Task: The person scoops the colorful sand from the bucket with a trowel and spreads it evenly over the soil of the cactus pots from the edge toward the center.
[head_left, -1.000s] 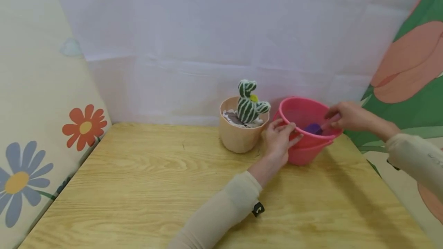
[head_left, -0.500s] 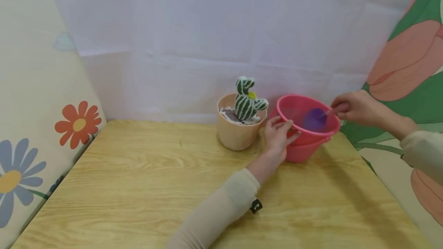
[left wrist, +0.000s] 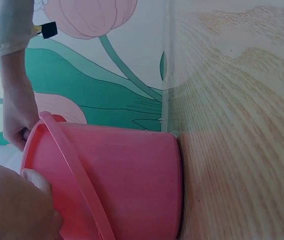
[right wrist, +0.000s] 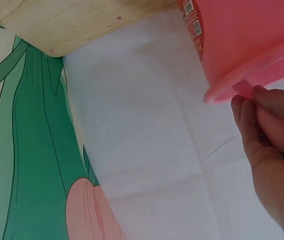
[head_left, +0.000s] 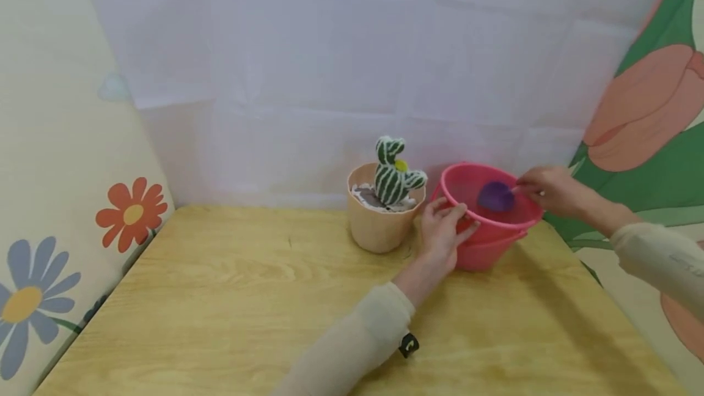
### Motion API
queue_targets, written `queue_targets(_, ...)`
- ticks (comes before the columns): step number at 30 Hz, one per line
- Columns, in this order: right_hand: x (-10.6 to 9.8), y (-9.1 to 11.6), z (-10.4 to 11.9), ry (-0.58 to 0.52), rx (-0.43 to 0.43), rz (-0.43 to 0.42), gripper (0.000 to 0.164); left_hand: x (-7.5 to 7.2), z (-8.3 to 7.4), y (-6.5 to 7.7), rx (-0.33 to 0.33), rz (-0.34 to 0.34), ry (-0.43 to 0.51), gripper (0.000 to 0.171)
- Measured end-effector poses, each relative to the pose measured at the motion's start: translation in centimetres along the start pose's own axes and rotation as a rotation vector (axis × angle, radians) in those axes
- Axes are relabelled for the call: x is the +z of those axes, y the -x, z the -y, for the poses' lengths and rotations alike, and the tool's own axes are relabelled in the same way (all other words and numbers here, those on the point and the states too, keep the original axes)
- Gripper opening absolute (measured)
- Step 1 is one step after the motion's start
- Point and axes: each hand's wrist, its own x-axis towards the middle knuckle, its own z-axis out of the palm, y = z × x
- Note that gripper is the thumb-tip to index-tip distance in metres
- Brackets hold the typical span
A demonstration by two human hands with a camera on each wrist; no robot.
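Note:
At the right of the head view a pink bucket (head_left: 484,254) stands on the table. My left hand (head_left: 437,234) grips its near-left rim. My right hand (head_left: 558,191), over the bucket's right rim, pinches the pink handle of a toy shovel (head_left: 496,197). The shovel's purple, rounded head is inside the bucket, below rim level. From the left wrist, the bucket's wall (left wrist: 132,180) and hanging handle (left wrist: 79,172) show beside my left hand (left wrist: 14,205). In the right wrist view my right hand (right wrist: 274,140) holds the shovel handle close to the rim; the head is hidden there.
A peach pot (head_left: 379,231) holding a green-and-white knitted cactus (head_left: 392,182) stands just left of the bucket. Behind both hangs a white cloth (head_left: 308,78). The wooden table (head_left: 247,298) extends to the left and front. Flower-patterned panels (head_left: 649,109) border the sides.
The shovel's purple head has risen from low and partly hidden to plainly visible inside the bucket. My right hand moved right, then back left. My left hand stays at the rim.

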Motion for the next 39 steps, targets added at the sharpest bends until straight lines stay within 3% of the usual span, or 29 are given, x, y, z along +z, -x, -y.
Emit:
queue_targets(6,0.9,0.0,-0.2,-0.088,0.136,0.135,0.024,0.0,0.3,0.6,0.012,0.03,0.021,0.034)
queue_targets(13,2.8,-0.3,-0.3,-0.149,0.027,0.061,0.025,0.1,0.7,0.9,-0.004,0.024,0.015,0.036)
queue_targets(17,2.9,0.0,0.1,-0.212,0.043,0.069,0.029,-0.2,1.0,0.9,-0.01,0.026,0.014,0.037)
queue_targets(22,1.8,0.9,0.8,-0.31,0.07,0.113,0.03,-0.4,1.0,0.7,-0.001,0.033,0.019,0.038)
queue_targets(27,-1.0,1.5,1.9,-0.407,0.134,0.177,0.026,-0.1,0.4,0.3,0.016,0.05,0.02,0.036)
queue_targets(33,-3.7,0.6,2.0,-0.29,0.029,0.121,0.034,0.1,-0.3,-0.1,0.016,0.058,0.017,0.036)
queue_targets(39,-2.1,-0.8,0.7,-0.052,-0.122,0.102,0.025,-0.2,0.0,-0.2,-0.002,0.046,0.014,0.038)
